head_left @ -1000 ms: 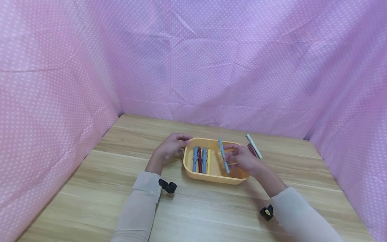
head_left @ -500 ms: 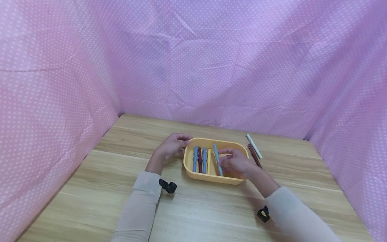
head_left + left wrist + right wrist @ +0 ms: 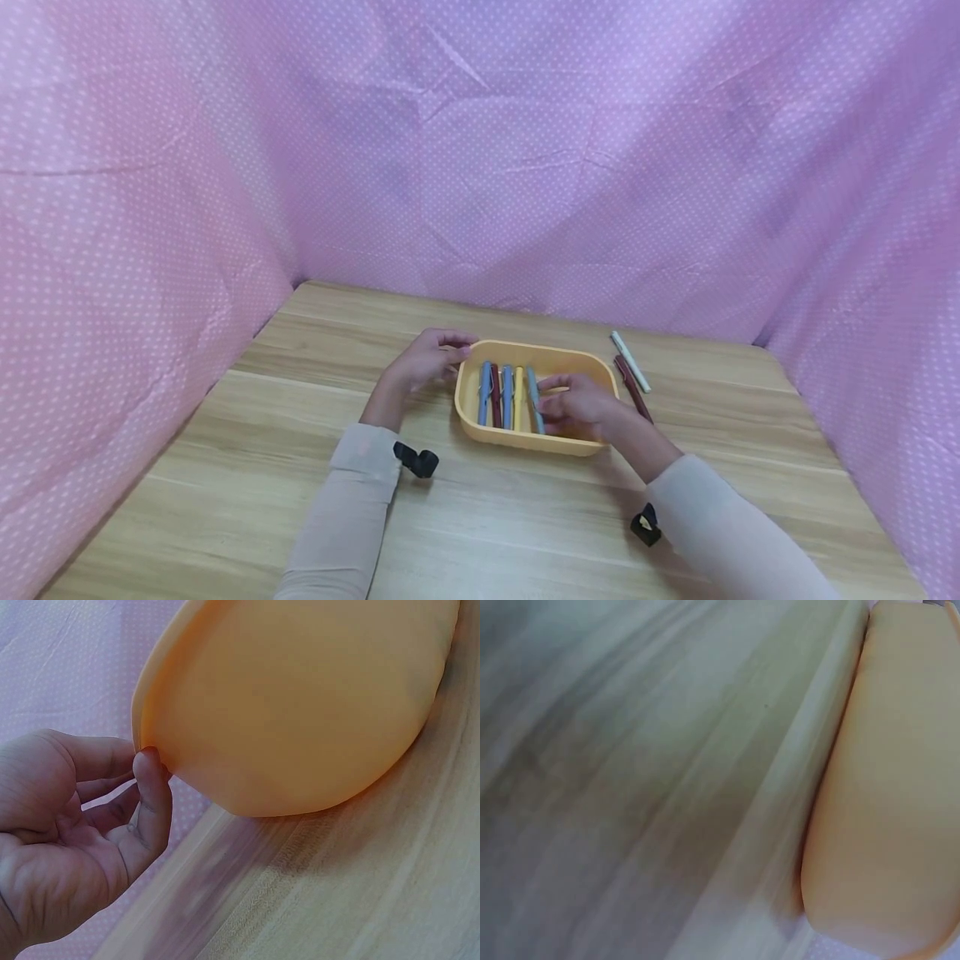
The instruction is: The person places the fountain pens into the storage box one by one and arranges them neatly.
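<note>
A yellow tray (image 3: 525,442) stands on the wooden table. My left hand (image 3: 427,362) pinches its left back rim; the left wrist view shows thumb and fingertips meeting on the edge of the tray (image 3: 300,712). Inside the tray my right hand (image 3: 585,404) holds a light teal pen (image 3: 533,392) by its right side, low over the tray floor. Left of that pen lie a yellow pen (image 3: 518,400), a blue pen (image 3: 507,397), a maroon pen (image 3: 495,400) and another blue pen (image 3: 483,396), side by side. The right wrist view shows the tray's side (image 3: 885,780) but no hand.
Right of the tray, a white pen (image 3: 632,362) and a maroon pen (image 3: 633,387) lie on the table (image 3: 480,517). Pink dotted cloth (image 3: 525,167) hangs along the table's back and both sides.
My right hand has moved left and lowered the teal pen into the tray, near the yellow pen and now nearly parallel with it. The left hand has stayed at the rim.
</note>
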`<state>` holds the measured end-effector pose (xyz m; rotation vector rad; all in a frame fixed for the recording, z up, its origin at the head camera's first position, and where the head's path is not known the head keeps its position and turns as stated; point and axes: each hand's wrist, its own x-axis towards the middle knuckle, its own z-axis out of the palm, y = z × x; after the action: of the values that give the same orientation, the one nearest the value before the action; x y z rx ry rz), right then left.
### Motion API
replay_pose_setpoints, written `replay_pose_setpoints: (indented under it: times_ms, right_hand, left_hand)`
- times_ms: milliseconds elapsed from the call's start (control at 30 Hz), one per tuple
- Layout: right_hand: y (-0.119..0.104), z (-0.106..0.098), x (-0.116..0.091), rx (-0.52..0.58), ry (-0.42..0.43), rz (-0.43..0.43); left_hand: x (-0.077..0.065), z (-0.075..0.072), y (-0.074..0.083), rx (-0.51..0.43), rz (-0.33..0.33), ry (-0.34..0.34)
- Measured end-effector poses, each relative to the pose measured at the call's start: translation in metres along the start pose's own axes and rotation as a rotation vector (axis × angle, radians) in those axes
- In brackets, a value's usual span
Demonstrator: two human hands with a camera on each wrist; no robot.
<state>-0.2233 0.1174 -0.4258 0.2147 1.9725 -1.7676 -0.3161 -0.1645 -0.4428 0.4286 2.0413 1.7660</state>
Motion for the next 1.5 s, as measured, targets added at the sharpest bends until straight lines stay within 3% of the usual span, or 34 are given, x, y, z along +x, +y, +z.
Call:
replay_pose_setpoints:
  times_ms: [200,500,1000,1500]
  right_hand:
    - [0.003,0.004,0.001,-0.017,0.041,0.026]
    - [-0.002,0.014,0.001,-0.029,0.036,0.030]
    - [0.003,0.012,-0.001,-0.097,0.040,-0.018]
    - [0.007,0.017,-0.013,-0.102,0.055,-0.032]
  left_hand:
    - [-0.002,0.001,-0.001,-0.002,-0.012,-0.003]
    - [-0.005,0.001,0.000,-0.010,-0.002,0.006]
    - [-0.010,0.010,-0.003,0.005,0.009,0.031]
    - [-0.023,0.013,-0.004,0.000,0.009,0.026]
